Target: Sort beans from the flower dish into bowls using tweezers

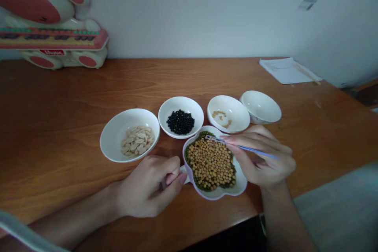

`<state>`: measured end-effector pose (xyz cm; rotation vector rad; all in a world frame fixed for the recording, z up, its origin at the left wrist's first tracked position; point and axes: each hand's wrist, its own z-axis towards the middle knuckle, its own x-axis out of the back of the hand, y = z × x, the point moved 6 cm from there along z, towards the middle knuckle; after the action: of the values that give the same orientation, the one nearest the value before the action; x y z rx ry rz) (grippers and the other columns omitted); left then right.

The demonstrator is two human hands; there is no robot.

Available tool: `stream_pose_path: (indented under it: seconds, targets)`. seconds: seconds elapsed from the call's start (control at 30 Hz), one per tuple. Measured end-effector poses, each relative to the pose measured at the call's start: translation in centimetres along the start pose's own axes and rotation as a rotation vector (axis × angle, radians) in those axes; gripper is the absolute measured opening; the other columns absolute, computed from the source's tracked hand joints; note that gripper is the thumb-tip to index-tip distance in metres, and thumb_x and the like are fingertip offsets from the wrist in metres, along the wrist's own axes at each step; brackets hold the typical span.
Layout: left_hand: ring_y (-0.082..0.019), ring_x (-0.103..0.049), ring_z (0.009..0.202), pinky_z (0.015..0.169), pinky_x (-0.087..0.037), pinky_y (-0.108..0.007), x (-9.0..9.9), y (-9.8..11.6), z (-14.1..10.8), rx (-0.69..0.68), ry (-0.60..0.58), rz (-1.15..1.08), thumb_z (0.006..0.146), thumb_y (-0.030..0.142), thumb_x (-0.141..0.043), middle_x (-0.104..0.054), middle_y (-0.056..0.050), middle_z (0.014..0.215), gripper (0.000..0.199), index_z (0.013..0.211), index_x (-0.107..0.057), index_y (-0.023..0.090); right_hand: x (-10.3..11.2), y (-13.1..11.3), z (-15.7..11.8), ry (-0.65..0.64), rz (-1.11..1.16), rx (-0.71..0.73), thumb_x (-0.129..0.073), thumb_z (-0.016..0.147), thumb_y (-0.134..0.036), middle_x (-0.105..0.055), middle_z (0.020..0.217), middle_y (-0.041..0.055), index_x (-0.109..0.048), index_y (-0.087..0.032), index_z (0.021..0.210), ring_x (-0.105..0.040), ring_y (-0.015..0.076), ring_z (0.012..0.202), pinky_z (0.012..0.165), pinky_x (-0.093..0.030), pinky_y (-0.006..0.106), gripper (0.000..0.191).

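My left hand (153, 185) is closed round the short handle of a flower-shaped dish (241, 184) with a pale purple rim. Yellow soybeans (211, 163) fill its middle, and small green beans (202, 184) show round the edges. Over the dish's upper right, my right hand (262, 155) pinches thin blue-purple tweezers (256, 151). Their tips reach the beans near the dish's far side; whether a bean is between them I cannot tell. Just behind the dish stands a white bowl (245, 120) with a few soybeans (221, 117) in it.
Farther left are a white bowl (110, 141) of pale flat seeds (137, 141) and another (165, 106) of black beans (180, 122). A white bowl (261, 106) stands at the right of the row. Paper (280, 70) and a rabbit-shaped toy piano (53, 39) lie against the wall.
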<state>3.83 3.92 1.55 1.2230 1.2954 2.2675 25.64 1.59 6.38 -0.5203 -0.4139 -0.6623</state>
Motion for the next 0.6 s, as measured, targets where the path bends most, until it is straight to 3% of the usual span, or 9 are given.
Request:
stream_pose_path:
  seconds: [0.13,0.27,0.33,0.47,0.6]
  targets:
    - [-0.007,-0.040,0.048,0.046,-0.030,-0.020,0.0,0.2,0.1,-0.020,0.012,0.080,0.101,0.016,-0.047,-0.044,0.007,0.058,0.030,0.076,-0.032,0.023,3.4,1.7,-1.0,0.315,-0.355,-0.081,-0.077,0.083,-0.005,-0.083,0.090,-0.0010,-0.079,-0.027,0.107,-0.071,0.0161,0.070,0.067,-0.056,0.033,0.033]
    - [-0.006,-0.043,0.048,0.046,-0.033,-0.018,-0.1,0.1,-0.2,-0.017,-0.008,0.155,0.103,0.016,-0.047,-0.048,0.007,0.060,0.031,0.076,-0.033,0.023,6.1,3.9,-2.4,0.580,-0.635,-0.350,-0.073,0.094,-0.026,-0.082,0.091,0.0029,-0.080,-0.024,0.104,-0.064,0.0144,0.064,0.064,-0.053,0.031,0.013]
    - [-0.006,-0.044,0.048,0.046,-0.034,-0.017,-0.1,0.1,-0.3,-0.035,-0.009,0.170,0.103,0.017,-0.047,-0.049,0.007,0.061,0.031,0.076,-0.033,0.023,6.6,4.8,-2.9,0.631,-0.674,-0.439,-0.070,0.096,-0.035,-0.082,0.091,0.0049,-0.081,-0.022,0.101,-0.064,0.0154,0.066,0.066,-0.054,0.033,0.017]
    - [-0.006,-0.044,0.048,0.047,-0.035,-0.016,0.0,0.3,-0.3,-0.048,-0.002,0.189,0.103,0.016,-0.047,-0.047,0.008,0.060,0.030,0.077,-0.035,0.023,6.2,5.7,-3.1,0.591,-0.653,-0.496,-0.069,0.097,-0.041,-0.081,0.092,0.0049,-0.080,-0.023,0.101,-0.065,0.0160,0.069,0.070,-0.054,0.034,0.022]
    - [-0.006,-0.043,0.049,0.047,-0.034,-0.017,0.0,0.3,0.0,-0.029,-0.005,0.168,0.103,0.017,-0.048,-0.047,0.008,0.061,0.031,0.076,-0.033,0.023,5.4,5.6,-3.4,0.644,-0.406,-0.501,-0.071,0.096,-0.035,-0.081,0.093,0.0037,-0.080,-0.023,0.105,-0.070,0.0162,0.073,0.070,-0.056,0.033,0.017]
